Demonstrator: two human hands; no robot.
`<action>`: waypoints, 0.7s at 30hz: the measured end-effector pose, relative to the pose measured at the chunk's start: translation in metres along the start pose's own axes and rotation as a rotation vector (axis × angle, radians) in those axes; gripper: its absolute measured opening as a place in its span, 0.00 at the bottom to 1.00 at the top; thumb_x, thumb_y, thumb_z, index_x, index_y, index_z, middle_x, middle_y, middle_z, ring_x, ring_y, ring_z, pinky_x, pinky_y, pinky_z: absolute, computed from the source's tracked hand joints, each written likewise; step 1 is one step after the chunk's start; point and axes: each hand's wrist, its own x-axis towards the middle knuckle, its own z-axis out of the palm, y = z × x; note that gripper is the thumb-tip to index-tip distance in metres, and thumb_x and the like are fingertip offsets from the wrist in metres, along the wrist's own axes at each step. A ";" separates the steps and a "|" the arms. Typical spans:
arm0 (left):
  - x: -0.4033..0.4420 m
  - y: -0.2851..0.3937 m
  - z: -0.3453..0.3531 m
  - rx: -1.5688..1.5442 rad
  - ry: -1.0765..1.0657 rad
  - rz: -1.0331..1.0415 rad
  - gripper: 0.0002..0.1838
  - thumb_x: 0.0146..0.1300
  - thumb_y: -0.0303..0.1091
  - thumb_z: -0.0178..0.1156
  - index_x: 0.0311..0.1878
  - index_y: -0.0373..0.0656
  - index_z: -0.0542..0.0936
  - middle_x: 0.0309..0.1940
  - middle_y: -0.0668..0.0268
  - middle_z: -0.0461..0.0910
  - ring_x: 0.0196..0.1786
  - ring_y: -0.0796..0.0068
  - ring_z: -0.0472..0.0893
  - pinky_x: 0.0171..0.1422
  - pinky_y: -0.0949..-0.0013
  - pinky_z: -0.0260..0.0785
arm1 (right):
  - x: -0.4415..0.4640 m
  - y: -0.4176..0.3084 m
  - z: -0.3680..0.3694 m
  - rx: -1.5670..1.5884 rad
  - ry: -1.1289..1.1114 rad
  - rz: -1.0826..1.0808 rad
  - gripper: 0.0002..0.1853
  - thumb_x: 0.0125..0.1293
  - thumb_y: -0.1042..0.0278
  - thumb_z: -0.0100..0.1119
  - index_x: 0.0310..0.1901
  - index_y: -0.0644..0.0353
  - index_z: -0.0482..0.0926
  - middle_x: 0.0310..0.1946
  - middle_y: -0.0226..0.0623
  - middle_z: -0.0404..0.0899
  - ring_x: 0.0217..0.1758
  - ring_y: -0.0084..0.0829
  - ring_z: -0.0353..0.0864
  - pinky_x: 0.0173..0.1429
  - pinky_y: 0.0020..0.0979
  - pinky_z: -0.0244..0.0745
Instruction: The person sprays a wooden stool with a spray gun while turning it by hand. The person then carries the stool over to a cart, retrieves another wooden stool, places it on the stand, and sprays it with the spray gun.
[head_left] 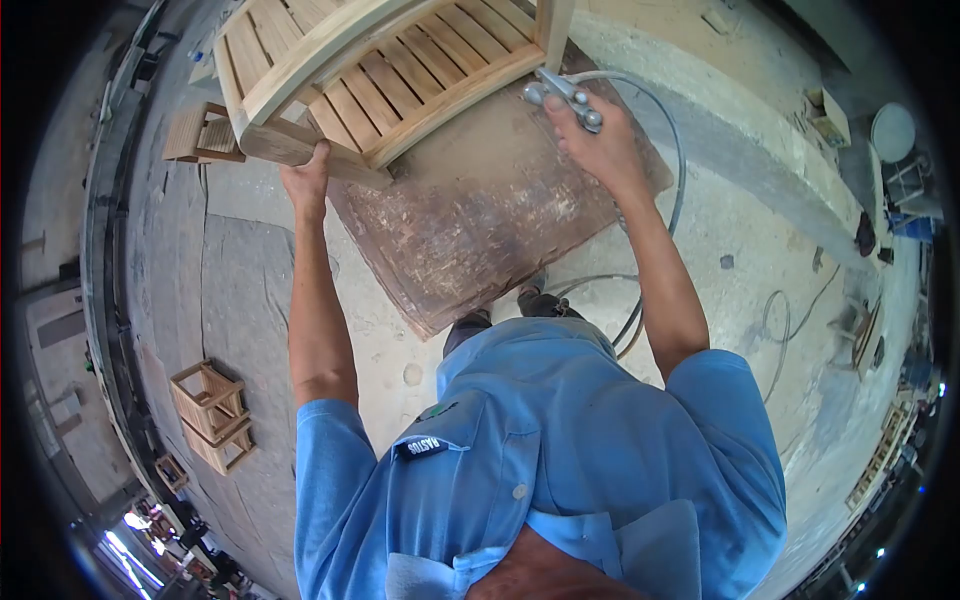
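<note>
- Left hand (pixel 308 180) clasps the slatted bench (pixel 455 107), fingers partly hidden; my right hand (pixel 605 150) wraps a metal spray gun (pixel 562 90).
- Bench: along the table's (pixel 480 220) far edge.
- Hose (pixel 681 150) curves past its right corner.
- Small wooden stool (pixel 186 132) beyond the left edge.

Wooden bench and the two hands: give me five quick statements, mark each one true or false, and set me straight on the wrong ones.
1. The right hand holds a metal gun. True.
2. The left hand is away from the wooden bench. False: it grips the bench's left end.
3. The bench has wooden slats with gaps between them. True.
4. The brown board has a clean, unmarked surface. False: it is scuffed with pale marks.
5. The person wears a blue shirt with short sleeves. True.
</note>
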 end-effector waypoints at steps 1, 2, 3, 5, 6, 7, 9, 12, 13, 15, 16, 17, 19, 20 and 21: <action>0.001 0.000 0.002 0.000 -0.005 0.003 0.28 0.57 0.38 0.72 0.58 0.34 0.77 0.52 0.59 0.81 0.55 0.67 0.79 0.61 0.65 0.69 | 0.010 -0.004 0.003 -0.038 0.014 -0.026 0.24 0.68 0.45 0.64 0.49 0.61 0.85 0.29 0.35 0.85 0.33 0.28 0.83 0.42 0.30 0.77; 0.004 0.000 0.003 0.000 -0.011 0.006 0.28 0.57 0.38 0.72 0.58 0.35 0.77 0.51 0.59 0.81 0.54 0.67 0.79 0.61 0.65 0.70 | 0.019 -0.008 0.007 -0.075 0.028 -0.051 0.27 0.67 0.41 0.64 0.52 0.59 0.85 0.31 0.37 0.86 0.36 0.34 0.85 0.44 0.33 0.78; 0.005 -0.002 0.003 0.001 -0.031 -0.005 0.27 0.57 0.38 0.72 0.57 0.35 0.77 0.51 0.59 0.81 0.54 0.67 0.79 0.60 0.65 0.70 | 0.029 -0.011 0.011 -0.111 0.041 -0.073 0.30 0.65 0.38 0.63 0.55 0.56 0.85 0.32 0.40 0.87 0.38 0.40 0.87 0.45 0.36 0.78; 0.004 0.003 0.004 0.004 -0.071 -0.027 0.26 0.57 0.37 0.72 0.56 0.34 0.78 0.49 0.60 0.82 0.53 0.67 0.79 0.59 0.65 0.70 | 0.059 0.002 0.023 -0.148 0.081 -0.161 0.31 0.64 0.36 0.64 0.56 0.55 0.85 0.33 0.41 0.87 0.41 0.42 0.88 0.47 0.38 0.79; 0.004 0.003 0.005 -0.022 -0.062 -0.006 0.25 0.57 0.37 0.71 0.55 0.34 0.78 0.49 0.60 0.82 0.52 0.68 0.79 0.59 0.65 0.71 | 0.070 0.009 0.029 -0.165 0.103 -0.203 0.31 0.63 0.36 0.64 0.56 0.54 0.85 0.33 0.41 0.88 0.43 0.43 0.88 0.49 0.38 0.79; 0.005 0.001 0.005 -0.047 -0.056 0.014 0.25 0.57 0.37 0.71 0.55 0.34 0.78 0.48 0.60 0.82 0.52 0.68 0.80 0.58 0.65 0.71 | 0.075 0.002 0.034 -0.152 0.107 -0.213 0.32 0.63 0.35 0.64 0.56 0.54 0.84 0.34 0.42 0.88 0.43 0.43 0.88 0.49 0.39 0.79; 0.006 -0.003 0.006 -0.062 -0.045 0.019 0.23 0.58 0.37 0.71 0.53 0.34 0.79 0.47 0.61 0.82 0.51 0.69 0.80 0.58 0.66 0.71 | 0.084 -0.011 0.038 -0.125 0.115 -0.223 0.33 0.63 0.34 0.64 0.57 0.55 0.84 0.36 0.43 0.88 0.44 0.44 0.88 0.49 0.39 0.80; 0.004 0.006 0.009 -0.050 -0.042 -0.008 0.21 0.57 0.35 0.70 0.51 0.35 0.79 0.46 0.61 0.82 0.50 0.70 0.80 0.56 0.66 0.72 | 0.095 -0.019 0.040 -0.170 0.111 -0.199 0.33 0.63 0.35 0.64 0.57 0.56 0.84 0.37 0.43 0.88 0.44 0.44 0.88 0.49 0.40 0.80; 0.003 0.007 0.010 -0.054 -0.039 0.002 0.21 0.56 0.33 0.69 0.51 0.35 0.78 0.45 0.61 0.82 0.49 0.70 0.80 0.56 0.66 0.72 | 0.095 -0.015 0.039 -0.174 0.104 -0.201 0.32 0.63 0.36 0.64 0.57 0.56 0.84 0.37 0.43 0.88 0.45 0.43 0.88 0.49 0.39 0.80; 0.004 0.003 0.011 -0.052 -0.034 0.018 0.20 0.55 0.32 0.69 0.50 0.34 0.77 0.44 0.61 0.82 0.48 0.70 0.81 0.55 0.67 0.72 | 0.093 0.000 0.035 -0.184 0.086 -0.207 0.31 0.64 0.38 0.65 0.58 0.55 0.83 0.38 0.43 0.88 0.45 0.42 0.88 0.49 0.38 0.80; 0.005 -0.002 0.011 -0.043 -0.036 0.021 0.20 0.55 0.32 0.69 0.50 0.34 0.77 0.44 0.61 0.82 0.48 0.70 0.81 0.54 0.67 0.73 | 0.085 0.000 0.031 -0.193 0.027 -0.143 0.31 0.64 0.39 0.65 0.58 0.56 0.83 0.39 0.44 0.88 0.45 0.42 0.88 0.50 0.37 0.79; 0.006 -0.004 0.011 -0.035 -0.041 0.022 0.20 0.55 0.32 0.69 0.50 0.34 0.77 0.44 0.60 0.82 0.47 0.70 0.81 0.54 0.67 0.73 | 0.070 -0.001 0.025 -0.203 -0.031 -0.075 0.30 0.65 0.41 0.65 0.59 0.56 0.83 0.40 0.44 0.88 0.46 0.43 0.88 0.50 0.36 0.79; 0.006 -0.005 0.012 -0.052 -0.029 0.047 0.21 0.55 0.32 0.69 0.49 0.33 0.76 0.44 0.60 0.82 0.47 0.69 0.81 0.54 0.67 0.73 | 0.052 0.005 0.021 -0.202 -0.066 -0.012 0.29 0.65 0.43 0.66 0.59 0.57 0.83 0.41 0.45 0.88 0.46 0.42 0.89 0.50 0.34 0.79; 0.003 -0.003 0.012 -0.060 -0.022 0.058 0.21 0.54 0.32 0.69 0.49 0.33 0.76 0.43 0.60 0.82 0.47 0.69 0.81 0.54 0.67 0.73 | 0.043 0.017 0.023 -0.187 -0.045 -0.014 0.29 0.65 0.44 0.66 0.59 0.57 0.83 0.41 0.46 0.88 0.46 0.41 0.89 0.51 0.34 0.79; 0.003 -0.001 0.013 -0.064 -0.025 0.052 0.21 0.54 0.33 0.69 0.49 0.33 0.76 0.43 0.60 0.82 0.47 0.69 0.81 0.54 0.67 0.73 | 0.041 0.024 0.025 -0.169 -0.025 -0.016 0.28 0.66 0.45 0.67 0.59 0.58 0.83 0.41 0.46 0.88 0.46 0.41 0.89 0.51 0.33 0.79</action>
